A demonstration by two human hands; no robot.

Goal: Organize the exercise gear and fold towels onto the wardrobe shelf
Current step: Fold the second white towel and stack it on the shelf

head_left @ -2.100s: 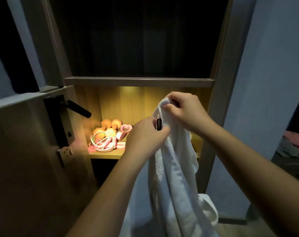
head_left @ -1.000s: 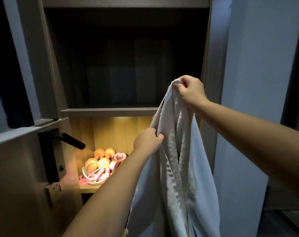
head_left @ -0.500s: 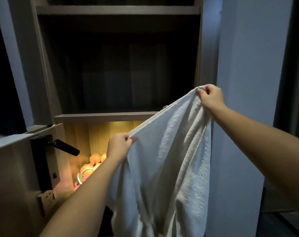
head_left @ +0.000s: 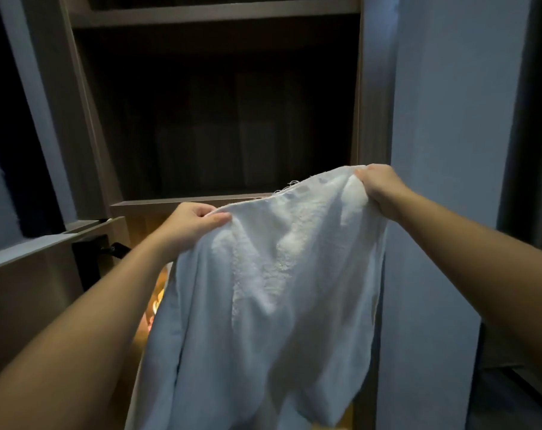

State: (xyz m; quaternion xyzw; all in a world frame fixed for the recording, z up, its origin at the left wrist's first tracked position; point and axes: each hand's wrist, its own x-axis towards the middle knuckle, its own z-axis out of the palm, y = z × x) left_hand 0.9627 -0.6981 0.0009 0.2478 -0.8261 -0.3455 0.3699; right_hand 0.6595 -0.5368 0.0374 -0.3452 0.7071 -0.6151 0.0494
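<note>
A white towel (head_left: 273, 293) hangs spread out in front of the wardrobe. My left hand (head_left: 192, 221) pinches its top left corner, and my right hand (head_left: 378, 187) grips the top right corner, held a little higher. The cloth drapes down past the bottom of the view. It hides most of the lit lower shelf; only a sliver of orange and pink exercise gear (head_left: 158, 302) shows at its left edge. The wooden shelf board (head_left: 158, 204) above that lit space runs behind my left hand.
A dark upper compartment (head_left: 220, 125) of the wardrobe opens above the shelf board. An open door with a black lever handle (head_left: 116, 249) stands at the left. A pale wall panel (head_left: 443, 150) rises at the right.
My hands have pulled apart along the towel's top edge, spreading it from a bunched hang to a wide sheet. The towel now covers most of the lit shelf and the gear.
</note>
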